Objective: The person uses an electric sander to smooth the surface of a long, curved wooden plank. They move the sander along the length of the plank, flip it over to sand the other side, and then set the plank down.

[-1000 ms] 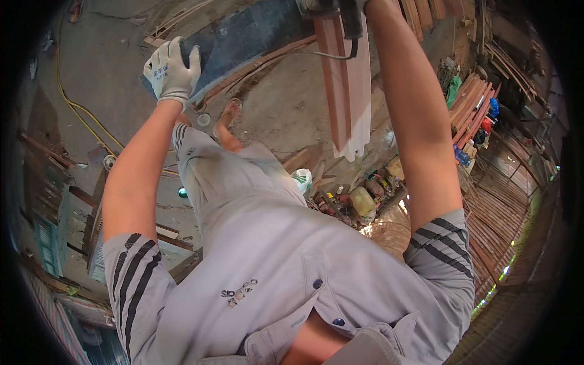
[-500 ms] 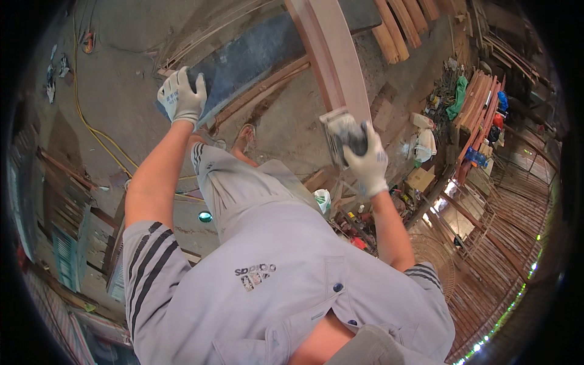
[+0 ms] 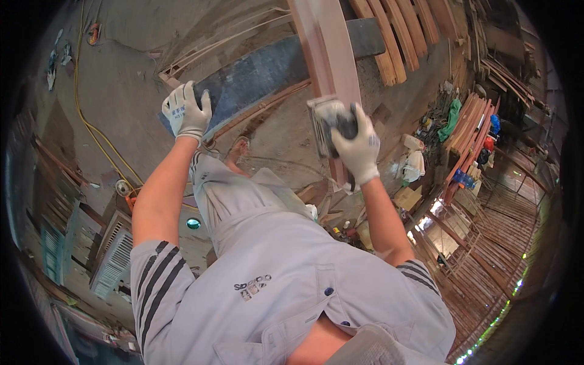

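My right hand [image 3: 358, 146], in a white work glove, is closed around a dusty hand sander [image 3: 325, 125] with a dark grip. The sander is at the near part of a long reddish-brown wooden piece [image 3: 331, 58], which has a raised edge along its length and runs away from me. Lying crosswise under that piece is a dark, wide board [image 3: 261, 73]. At the board's left end is my gloved left hand [image 3: 187, 112], fingers stretched and thumb apart. Its palm side is hidden, so contact with the board is uncertain.
Several sawn planks [image 3: 395, 36] lie at the far right. More wood strips [image 3: 471, 134], a green cloth [image 3: 450, 118] and a white container [image 3: 413, 142] are at the right. A yellow cable [image 3: 91, 126] trails over the floor at the left. Louvred shutters [image 3: 112, 261] stand at the lower left.
My right hand and the sander have shifted slightly left and toward the far side. My left hand appears a little lower and farther right, while the whole view has shifted too.
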A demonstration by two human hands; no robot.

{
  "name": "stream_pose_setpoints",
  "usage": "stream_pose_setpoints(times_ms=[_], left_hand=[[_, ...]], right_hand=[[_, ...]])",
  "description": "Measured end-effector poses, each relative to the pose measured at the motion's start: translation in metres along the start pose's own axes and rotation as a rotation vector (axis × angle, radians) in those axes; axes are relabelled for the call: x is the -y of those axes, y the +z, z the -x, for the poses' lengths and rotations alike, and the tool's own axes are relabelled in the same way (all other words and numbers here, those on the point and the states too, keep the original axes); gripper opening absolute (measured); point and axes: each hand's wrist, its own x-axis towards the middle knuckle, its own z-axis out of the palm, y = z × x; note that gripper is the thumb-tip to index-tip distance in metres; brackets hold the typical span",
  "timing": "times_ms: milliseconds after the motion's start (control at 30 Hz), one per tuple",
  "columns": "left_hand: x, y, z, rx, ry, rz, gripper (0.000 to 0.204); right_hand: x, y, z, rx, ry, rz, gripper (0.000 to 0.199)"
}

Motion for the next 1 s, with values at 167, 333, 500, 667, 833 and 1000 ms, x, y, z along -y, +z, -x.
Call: stream_pose_setpoints(times_ms=[167,333,500,667,833,1000], left_hand=[[-0.003,-0.003,-0.001,0.005,-0.005,-0.016,0.05],[0.001,-0.006,0.001,0.013,-0.015,-0.008,0.05],[-0.001,-0.001,-0.004,-0.005,0.021,0.026,0.049],[0.006,-0.001,0.0,-0.007,-0.033,0.025,0.046],[0.003,0.003,-0.004,-0.003,-0.022,0.009,0.047],[0.007,0.008,-0.005,0.014,-0.025,-0.018,0.049]], right_hand=[[0.04,0.03,-0.158,-0.053,-0.117,0.031,0.081],[0.132,0.036,-0.29,-0.093,-0.144,0.066,0.092],[0.134,0.035,-0.352,-0.02,-0.154,-0.036,0.1],[0.12,0.029,-0.279,-0.01,-0.147,0.054,0.097],[0.047,0.012,-0.141,0.049,-0.093,0.16,0.084],[-0.011,-0.009,0.011,0.107,0.043,0.089,0.084]])
